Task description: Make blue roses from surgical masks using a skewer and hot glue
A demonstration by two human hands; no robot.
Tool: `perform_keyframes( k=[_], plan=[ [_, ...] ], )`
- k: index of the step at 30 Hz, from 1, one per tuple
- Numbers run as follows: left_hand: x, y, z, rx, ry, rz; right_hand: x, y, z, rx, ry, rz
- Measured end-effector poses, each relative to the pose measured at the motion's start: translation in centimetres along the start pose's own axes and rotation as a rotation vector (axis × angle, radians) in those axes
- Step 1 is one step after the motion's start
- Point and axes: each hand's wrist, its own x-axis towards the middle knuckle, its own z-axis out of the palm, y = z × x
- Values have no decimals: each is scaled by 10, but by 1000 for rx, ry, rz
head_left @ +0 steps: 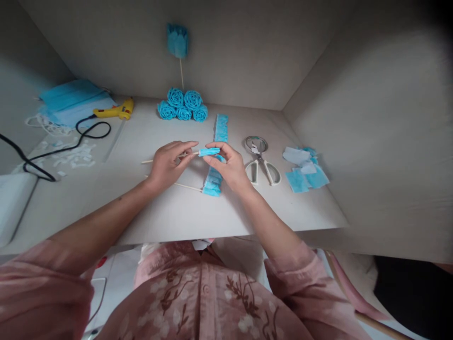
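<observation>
My left hand (168, 163) is closed on a thin wooden stick (191, 154) above the middle of the table. Around the stick's right end is a small rolled piece of blue mask fabric (209, 152), pinched between the thumb and fingers of my right hand (228, 165). Beneath my right hand lies a ruffled blue strip (222, 127), partly hidden by the hand. A second stick (186, 186) rests lower on the table, its right end at the strip's near end.
White-handled scissors (272, 174) lie right, by a round metal ring (256, 139). Further right are blue and white scraps (307, 177). Several rolled blue flowers (184, 113) sit at the back. On the left are a yellow glue gun (115, 111), its black cord (81, 137) and folded masks (74, 97).
</observation>
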Motion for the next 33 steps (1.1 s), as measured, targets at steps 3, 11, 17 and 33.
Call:
perform_keyframes(
  k=[3, 11, 17, 33],
  plan=[
    [0, 2, 0, 7, -33, 90, -1, -3, 0, -37, 15, -5],
    [1, 6, -2, -19, -36, 107, -2, -6, 1, -40, -4, -22],
    [0, 7, -2, -20, -36, 47, -3, -7, 2, -94, 4, -35],
    [8, -31, -6, 61, 6, -60, 14, 12, -21, 28, 223, -76]
  ],
)
